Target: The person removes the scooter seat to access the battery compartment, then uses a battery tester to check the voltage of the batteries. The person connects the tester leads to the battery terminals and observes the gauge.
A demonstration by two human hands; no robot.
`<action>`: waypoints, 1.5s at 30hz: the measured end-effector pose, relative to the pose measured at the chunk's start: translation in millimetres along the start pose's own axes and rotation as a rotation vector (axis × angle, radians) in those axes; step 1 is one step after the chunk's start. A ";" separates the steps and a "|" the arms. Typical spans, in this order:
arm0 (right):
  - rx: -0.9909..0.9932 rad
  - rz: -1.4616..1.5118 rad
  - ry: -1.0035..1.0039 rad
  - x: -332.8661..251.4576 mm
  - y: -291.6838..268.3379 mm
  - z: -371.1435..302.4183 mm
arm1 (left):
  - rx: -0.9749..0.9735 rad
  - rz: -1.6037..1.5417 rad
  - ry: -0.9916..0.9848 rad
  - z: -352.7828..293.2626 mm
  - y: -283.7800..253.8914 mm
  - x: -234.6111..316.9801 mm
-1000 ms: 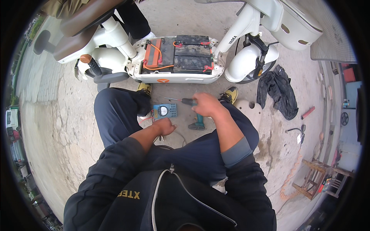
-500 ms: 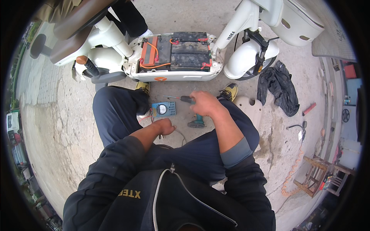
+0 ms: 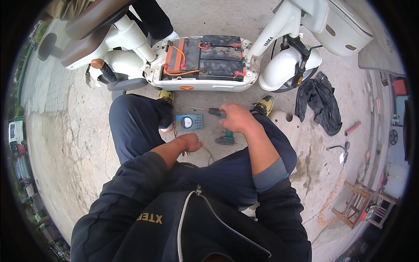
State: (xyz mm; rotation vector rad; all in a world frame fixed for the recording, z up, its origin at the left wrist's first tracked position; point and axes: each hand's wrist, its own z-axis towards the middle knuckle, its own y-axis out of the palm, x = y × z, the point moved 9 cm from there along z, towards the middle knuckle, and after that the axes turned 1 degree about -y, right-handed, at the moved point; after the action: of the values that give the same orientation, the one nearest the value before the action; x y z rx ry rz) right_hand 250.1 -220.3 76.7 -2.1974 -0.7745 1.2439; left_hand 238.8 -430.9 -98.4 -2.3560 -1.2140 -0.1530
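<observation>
My right hand [image 3: 237, 118] is closed around the rear of a teal-and-black cordless drill [image 3: 226, 134], whose long thin bit points left. A blue meter [image 3: 195, 122] with a round dial lies on the ground to the left of the drill, with red leads at its left side. Just below it, my left hand [image 3: 189, 143] is curled into a fist over my lap. A small metal end shows under that fist and a grey cable [image 3: 210, 153] runs close by; what the fingers hold is hidden. Ahead stands a white electric scooter [image 3: 205, 85] with several dark batteries [image 3: 221, 53] exposed in its floor.
A person's dark-trousered leg [image 3: 152, 19] stands behind the scooter. To the right lie a beige plastic panel [image 3: 286, 126], a black cloth [image 3: 320, 105], a red cylinder [image 3: 352, 128] and a black tool with a coiled orange hose [image 3: 329, 201]. A wooden stool [image 3: 355, 204] stands beyond.
The whole scene has shifted slightly to the right in the picture. Both hands keep their places relative to the drill and the meter.
</observation>
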 end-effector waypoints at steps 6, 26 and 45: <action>0.011 -0.012 -0.032 -3.3 -1.4 -0.5 | 0.096 -0.025 0.051 -2.3 -4.5 1.9; -0.017 -0.077 -0.007 6.8 12.6 12.1 | 0.073 0.027 0.076 2.4 -3.3 1.7; 0.045 -0.035 -0.012 10.9 5.1 0.4 | 0.076 0.071 0.104 -4.5 -7.9 15.6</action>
State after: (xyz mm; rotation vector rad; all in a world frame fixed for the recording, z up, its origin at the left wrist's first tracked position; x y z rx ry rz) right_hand 255.5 -216.5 66.7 -2.1329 -0.7793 1.2466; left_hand 242.5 -417.5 -86.8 -2.2915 -1.0675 -0.1995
